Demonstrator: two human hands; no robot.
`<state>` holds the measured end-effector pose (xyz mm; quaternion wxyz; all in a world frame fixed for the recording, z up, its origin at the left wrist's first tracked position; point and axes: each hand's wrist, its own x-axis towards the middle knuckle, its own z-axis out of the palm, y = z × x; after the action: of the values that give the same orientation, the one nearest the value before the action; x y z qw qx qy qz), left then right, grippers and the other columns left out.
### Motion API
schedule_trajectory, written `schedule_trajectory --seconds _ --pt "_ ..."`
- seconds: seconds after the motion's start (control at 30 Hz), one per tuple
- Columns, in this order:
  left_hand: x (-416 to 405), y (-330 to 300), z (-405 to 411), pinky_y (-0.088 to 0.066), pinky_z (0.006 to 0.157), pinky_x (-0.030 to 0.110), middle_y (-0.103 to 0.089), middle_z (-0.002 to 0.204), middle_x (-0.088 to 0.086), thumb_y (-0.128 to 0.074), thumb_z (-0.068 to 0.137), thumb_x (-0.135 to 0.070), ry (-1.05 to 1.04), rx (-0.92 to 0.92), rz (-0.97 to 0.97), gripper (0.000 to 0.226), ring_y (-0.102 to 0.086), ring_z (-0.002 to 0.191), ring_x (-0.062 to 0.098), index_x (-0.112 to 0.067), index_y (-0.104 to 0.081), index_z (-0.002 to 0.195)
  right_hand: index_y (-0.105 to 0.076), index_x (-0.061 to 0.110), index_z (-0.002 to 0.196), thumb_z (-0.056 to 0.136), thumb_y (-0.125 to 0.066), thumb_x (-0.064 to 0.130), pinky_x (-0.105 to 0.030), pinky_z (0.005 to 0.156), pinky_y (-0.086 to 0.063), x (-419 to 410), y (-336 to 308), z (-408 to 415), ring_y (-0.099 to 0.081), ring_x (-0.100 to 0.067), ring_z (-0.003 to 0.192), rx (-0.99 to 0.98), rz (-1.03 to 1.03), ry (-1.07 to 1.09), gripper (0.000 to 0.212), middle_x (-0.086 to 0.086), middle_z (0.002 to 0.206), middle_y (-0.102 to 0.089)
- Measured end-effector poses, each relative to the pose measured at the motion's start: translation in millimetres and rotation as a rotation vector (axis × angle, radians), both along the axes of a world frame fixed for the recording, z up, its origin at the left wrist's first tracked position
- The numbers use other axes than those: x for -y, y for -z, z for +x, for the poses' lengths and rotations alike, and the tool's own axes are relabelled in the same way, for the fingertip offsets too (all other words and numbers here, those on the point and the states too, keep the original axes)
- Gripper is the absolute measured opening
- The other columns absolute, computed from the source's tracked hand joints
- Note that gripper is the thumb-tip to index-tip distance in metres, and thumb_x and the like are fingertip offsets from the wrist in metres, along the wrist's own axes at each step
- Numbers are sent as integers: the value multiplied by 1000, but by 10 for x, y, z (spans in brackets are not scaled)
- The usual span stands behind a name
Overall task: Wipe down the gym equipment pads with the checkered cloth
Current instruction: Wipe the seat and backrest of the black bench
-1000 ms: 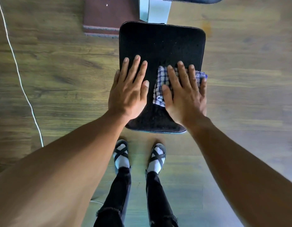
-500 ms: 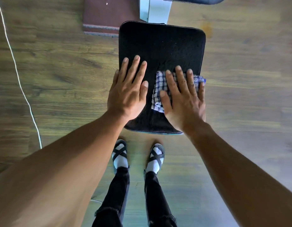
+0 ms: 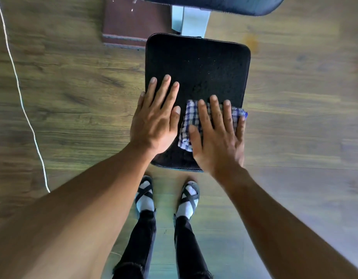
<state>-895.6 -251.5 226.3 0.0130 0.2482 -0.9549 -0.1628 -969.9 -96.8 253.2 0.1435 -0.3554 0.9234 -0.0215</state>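
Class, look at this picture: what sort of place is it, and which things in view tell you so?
Probably a gym or home workout room: a black padded seat on a pale metal frame, a second dark pad beyond it, and wood-look flooring.

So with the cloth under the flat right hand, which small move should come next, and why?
Probably slide the right hand, pressing the blue-and-white checkered cloth, forward over the black rectangular pad. The cloth sits at the pad's near right part, the far half lies uncovered, and the left hand rests flat on the pad's left side.
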Motion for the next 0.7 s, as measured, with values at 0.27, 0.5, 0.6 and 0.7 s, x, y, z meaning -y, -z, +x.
schedule_trajectory --seconds 0.27,0.5,0.6,0.7 --pt "-9 -3 -3 -18 120 46 -16 165 2 -26 104 -35 -7 -12 -8 55 -9 153 28 -19 -24 156 -9 34 157 99 -19 56 -51 120 4 -90 -8 -34 3 -21 152 35 19 -157 62 3 166 -2" --pt "0 -15 8 -20 120 47 -19 164 2 -26 103 -35 -16 -20 -11 55 -13 152 28 -18 -29 155 -6 31 158 100 -13 54 -51 121 6 329 24 -280 5 -21 152 -24 -25 32 62 4 166 0" --pt "8 -10 6 -21 119 48 -18 165 2 -27 102 -34 -18 -14 -19 55 -13 152 28 -18 -30 155 -4 33 158 100 -13 55 -50 120 8 297 -17 -364 8 -19 152 14 18 -96 62 6 166 5" --pt "12 -3 13 -25 118 50 -20 164 2 -29 103 -35 -25 -18 -17 54 -15 152 28 -19 -31 154 6 35 156 101 -9 56 -52 120 9 570 7 -884 15 -18 150 18 33 -89 61 7 165 14"
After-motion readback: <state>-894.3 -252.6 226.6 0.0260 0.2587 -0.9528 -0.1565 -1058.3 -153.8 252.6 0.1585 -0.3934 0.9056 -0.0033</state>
